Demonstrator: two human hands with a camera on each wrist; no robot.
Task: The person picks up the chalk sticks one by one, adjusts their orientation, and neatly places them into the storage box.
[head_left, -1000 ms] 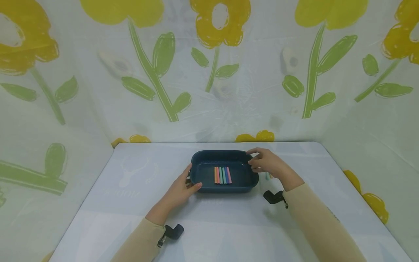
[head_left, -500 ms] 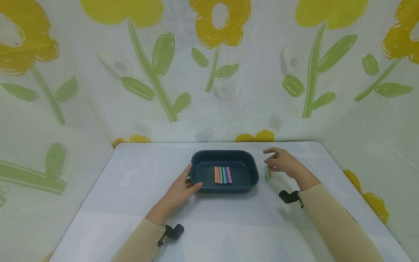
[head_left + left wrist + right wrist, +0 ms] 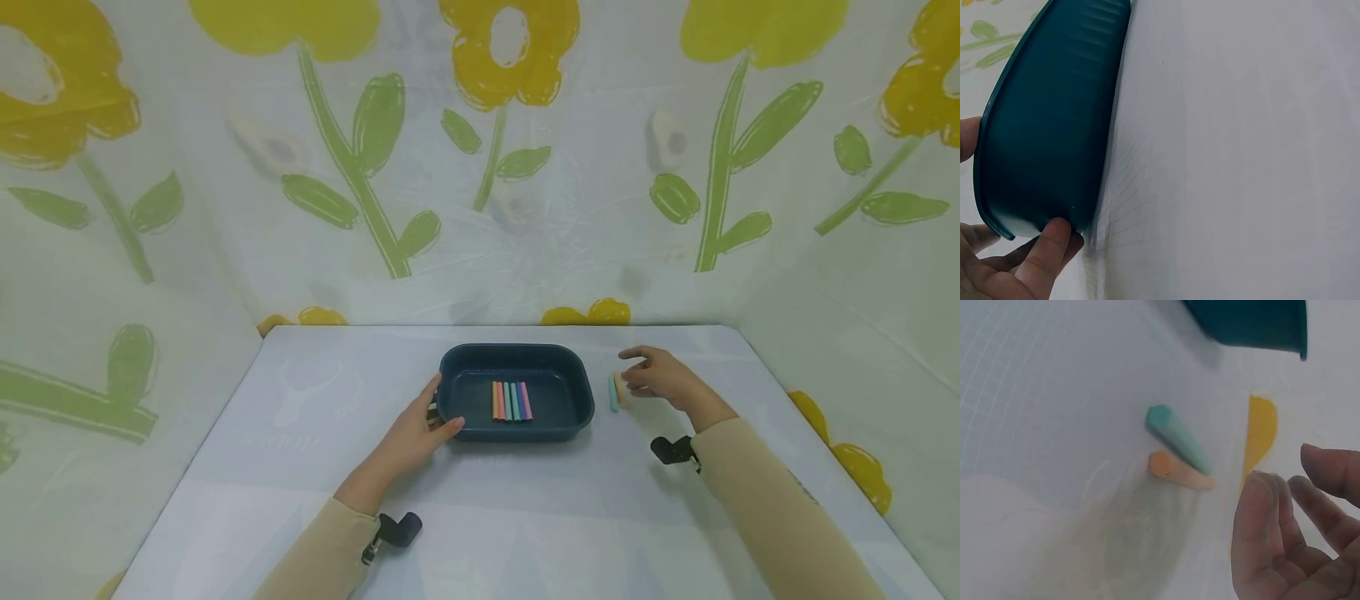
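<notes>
My left hand [image 3: 411, 435] grips the left end of a dark blue baking dish [image 3: 557, 404], its thumb at the near left corner. The left wrist view shows fingertips against the outer wall of the dish [image 3: 1054, 125]. Several coloured chalk sticks [image 3: 512, 401] lie side by side in the middle of the dish. To the right of it, my right hand [image 3: 666, 382] hovers with loosely bent fingers, holding nothing. Beside that hand, a green chalk stick [image 3: 1180, 439] and an orange chalk stick [image 3: 1179, 472] lie on the table, close together at one end.
The white table [image 3: 517, 517] ends at a back wall [image 3: 585, 208] hung with a flower-print sheet, and similar sheets rise on the left and right. Small black cameras are strapped at both wrists.
My right hand has moved from the dish's right rim outward to the right, uncovering the two chalk sticks on the table. My left hand and the dish have stayed put.
</notes>
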